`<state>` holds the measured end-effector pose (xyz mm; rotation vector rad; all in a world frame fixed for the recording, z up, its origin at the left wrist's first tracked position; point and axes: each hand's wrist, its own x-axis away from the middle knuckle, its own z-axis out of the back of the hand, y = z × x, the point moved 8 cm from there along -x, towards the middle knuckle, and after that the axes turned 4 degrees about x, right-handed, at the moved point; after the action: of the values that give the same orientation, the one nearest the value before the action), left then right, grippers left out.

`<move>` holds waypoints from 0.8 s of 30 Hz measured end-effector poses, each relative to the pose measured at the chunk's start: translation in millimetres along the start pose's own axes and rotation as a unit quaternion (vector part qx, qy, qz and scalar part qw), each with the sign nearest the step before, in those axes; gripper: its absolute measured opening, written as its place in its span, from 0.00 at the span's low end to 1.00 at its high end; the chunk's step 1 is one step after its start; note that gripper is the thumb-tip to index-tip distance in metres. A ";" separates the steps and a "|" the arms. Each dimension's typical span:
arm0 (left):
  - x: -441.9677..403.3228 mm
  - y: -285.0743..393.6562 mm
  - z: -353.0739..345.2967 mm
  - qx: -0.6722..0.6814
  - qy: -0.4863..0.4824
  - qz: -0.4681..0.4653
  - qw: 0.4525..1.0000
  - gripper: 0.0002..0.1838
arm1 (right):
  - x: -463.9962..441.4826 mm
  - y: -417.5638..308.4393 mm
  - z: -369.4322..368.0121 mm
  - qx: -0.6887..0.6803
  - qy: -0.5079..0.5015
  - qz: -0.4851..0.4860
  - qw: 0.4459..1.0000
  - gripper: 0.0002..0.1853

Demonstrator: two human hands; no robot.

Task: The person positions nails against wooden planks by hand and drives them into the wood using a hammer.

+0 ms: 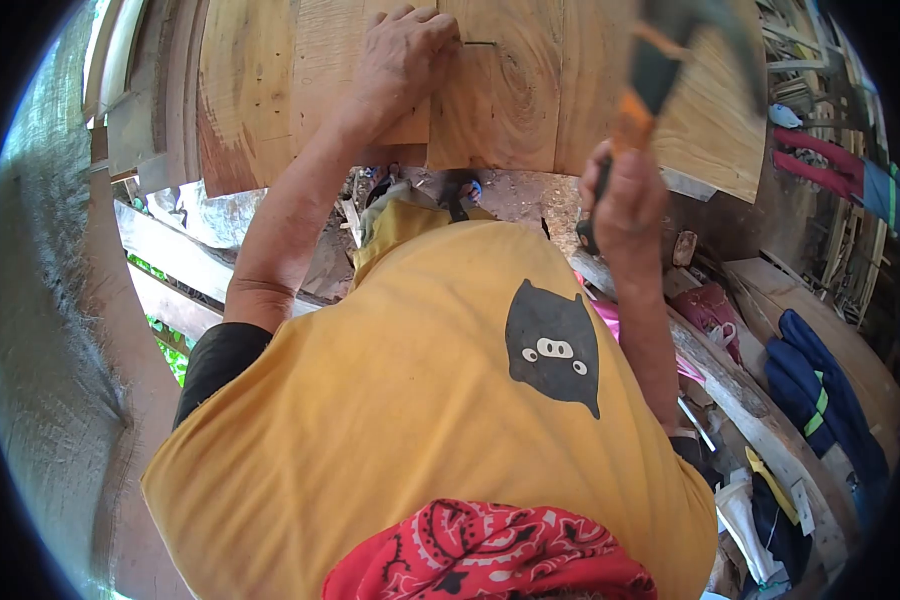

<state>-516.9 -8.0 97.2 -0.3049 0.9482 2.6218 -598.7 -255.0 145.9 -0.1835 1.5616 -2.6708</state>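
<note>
My right hand (625, 200) is wrapped round the handle of a claw hammer (650, 85), which has an orange and black grip. The hammer is raised, and its head blurs with motion over the right part of the wooden boards (510, 110). On those boards my left hand (410, 55) rests with its fingers curled together. A thin dark nail (480, 43) sticks out beside its fingertips, seemingly pinched there. The boards lie side by side, with narrow seams between them and small dark marks on the left ones.
Upright planks (175, 90) and a grey sheet (50, 330) stand on the left. To the right lie dark blue cloth (820, 390), a maroon cloth (705, 310), a long timber (760, 430) and a yellow-handled tool (770, 485). Scrap wood strips (850, 255) are piled at far right.
</note>
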 end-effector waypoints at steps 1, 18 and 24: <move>0.5 -2.8 -3.2 -0.001 0.000 -0.001 1.000 0.05 | -3.2 31.4 -10.2 0.054 -0.047 -0.033 0.997 0.34; 1.6 -25.6 -18.4 -0.028 0.056 -0.032 0.998 0.05 | 9.9 63.4 -22.2 0.274 -0.009 0.146 0.950 0.25; 9.1 14.5 -16.3 -0.044 0.060 -0.009 0.997 0.04 | 78.9 92.5 12.8 -0.009 -0.050 -0.208 0.977 0.28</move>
<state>-529.4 -26.9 90.5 -0.4958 0.8629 2.6588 -677.6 -319.2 78.0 -0.7075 1.6746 -2.8847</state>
